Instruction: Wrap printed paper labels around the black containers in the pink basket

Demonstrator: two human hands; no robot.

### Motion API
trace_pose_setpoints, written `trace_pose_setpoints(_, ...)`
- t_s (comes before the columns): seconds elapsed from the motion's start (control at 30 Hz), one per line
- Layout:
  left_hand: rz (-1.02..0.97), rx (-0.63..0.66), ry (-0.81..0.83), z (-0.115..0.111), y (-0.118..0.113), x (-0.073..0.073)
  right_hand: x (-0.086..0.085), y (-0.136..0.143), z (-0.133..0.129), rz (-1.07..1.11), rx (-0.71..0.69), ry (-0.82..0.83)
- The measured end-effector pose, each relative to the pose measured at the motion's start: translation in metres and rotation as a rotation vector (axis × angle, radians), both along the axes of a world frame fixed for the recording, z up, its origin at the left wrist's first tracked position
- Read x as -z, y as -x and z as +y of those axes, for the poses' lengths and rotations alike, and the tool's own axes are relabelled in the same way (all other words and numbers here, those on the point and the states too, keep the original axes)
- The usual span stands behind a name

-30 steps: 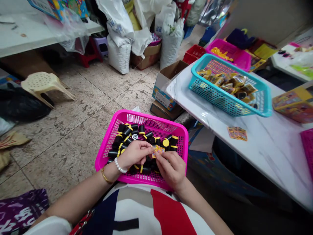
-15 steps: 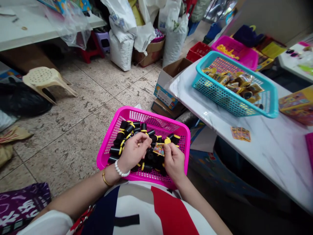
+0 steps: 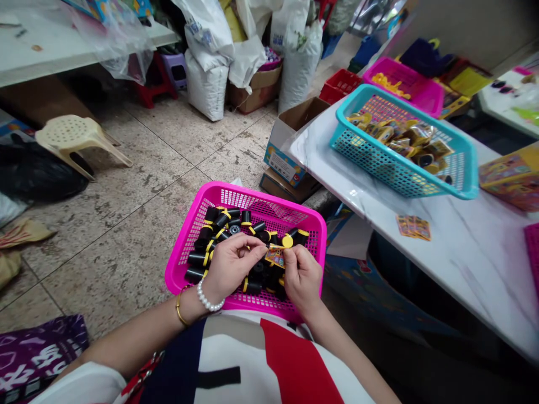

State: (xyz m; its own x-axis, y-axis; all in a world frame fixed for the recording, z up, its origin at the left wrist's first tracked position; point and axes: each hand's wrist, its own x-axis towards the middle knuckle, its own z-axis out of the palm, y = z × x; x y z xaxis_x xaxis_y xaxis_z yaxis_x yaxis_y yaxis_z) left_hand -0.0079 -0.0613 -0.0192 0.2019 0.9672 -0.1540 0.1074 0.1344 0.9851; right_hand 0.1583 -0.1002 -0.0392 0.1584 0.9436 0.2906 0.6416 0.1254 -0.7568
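A small yellow printed label (image 3: 275, 257) is held above the pink basket (image 3: 178, 255). My right hand (image 3: 302, 276) pinches the label's right edge between thumb and curled fingers. On the other side, my left hand (image 3: 236, 264), with a pearl bracelet at the wrist, has thumb and forefinger closed on the upper left corner. Beneath both hands the basket holds many black cylinders with yellow rims (image 3: 197, 258), lying at all angles. One shows a round yellow end (image 3: 287, 241) just beyond the label. My hands hide some of the cylinders.
On the marbled table (image 3: 471, 264) at right stand a turquoise basket (image 3: 404, 182) of gold-wrapped pieces and a small fan of printed labels (image 3: 413, 227). An open carton (image 3: 286, 151) sits by the table corner. A cream stool (image 3: 76, 134) and white sacks (image 3: 206, 84) stand on the floor.
My left thumb and forefinger have moved right and closed on the label's left corner. The label has tilted slightly. My right hand keeps its pinch.
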Motion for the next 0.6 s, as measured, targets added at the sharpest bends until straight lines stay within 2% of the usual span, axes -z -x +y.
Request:
trace_pose_setpoints(0.27, -0.08, 0.062, 0.099, 0.0017, -0.0022, 0.0058, 0.0029, 0.0049, 0.0005, -0.005, -0.06, -0.048)
trace_pose_setpoints(0.47, -0.006, 0.004, -0.014, 0.0044, -0.0001, 0.0022, 0.0042, 0.0057, 0.0013, -0.042, -0.109, -0.073)
trace_pose_setpoints(0.6, -0.016, 0.022, 0.17, 0.0049, -0.0005, -0.0013, 0.0038, 0.0098, 0.0011, -0.065, -0.096, -0.053)
